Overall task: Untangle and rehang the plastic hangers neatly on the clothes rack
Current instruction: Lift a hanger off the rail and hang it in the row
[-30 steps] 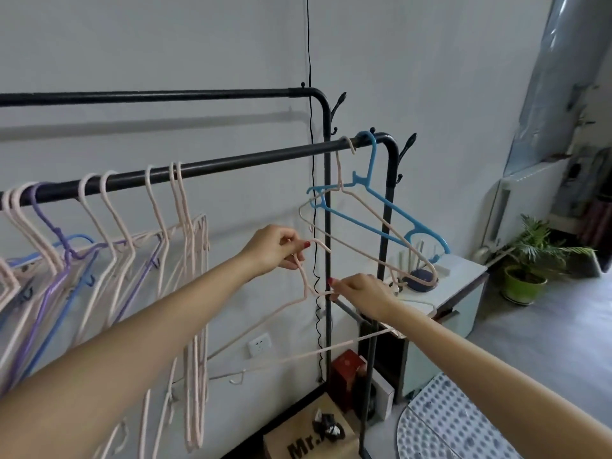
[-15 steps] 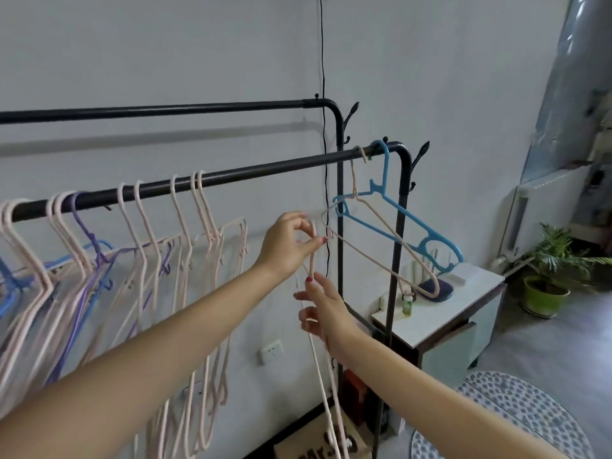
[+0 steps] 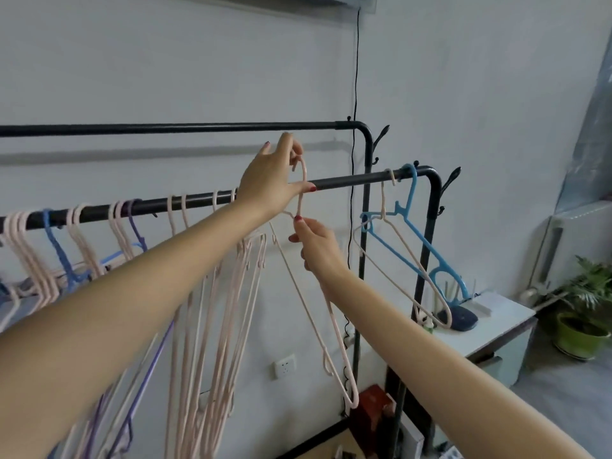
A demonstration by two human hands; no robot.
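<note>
My left hand [image 3: 273,180] pinches the hook of a pale pink hanger [image 3: 309,299], holding it just above the front rail [image 3: 347,181] of the black clothes rack. My right hand [image 3: 316,248] grips the same hanger's neck just below the hook. The hanger's body dangles almost vertically beneath my hands. Left of it, several pink, blue and purple hangers [image 3: 212,293] hang bunched on the front rail. At the rail's right end hang a blue hanger [image 3: 414,240] and another pink hanger [image 3: 394,260], overlapping.
A second, higher rail [image 3: 165,129] runs behind. A black cord [image 3: 356,77] drops down the wall. At right are a white cabinet [image 3: 490,329], a potted plant [image 3: 583,313] and a radiator. Boxes sit on the floor under the rack.
Both hands have lifted the pink hanger from below the rail up to rail height, turning it from spread sideways to hanging vertically. The view has tilted upward.
</note>
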